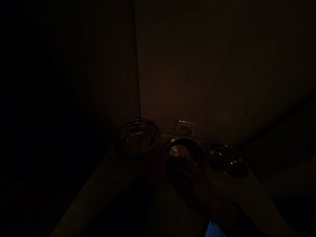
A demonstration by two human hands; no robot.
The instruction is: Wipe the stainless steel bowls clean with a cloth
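Observation:
The picture is very dark, so outlines are faint. My right hand (195,184) reaches in from the lower right and overlaps the near rim of a shiny metal bowl (179,153) in the middle. Its fingers are lost in shadow, and I cannot tell whether they grip the rim or only lie over it. To the left, my left hand (145,184) is a dark shape in front of that bowl. Its fingers do not show, nor does anything it may hold.
A wide metal bowl or stack of bowls (137,140) stands at the back left of the table (91,194). On the right lies an oval-looking metal bowl (228,160). A wall (187,65) with a socket plate (189,127) rises behind the bowls.

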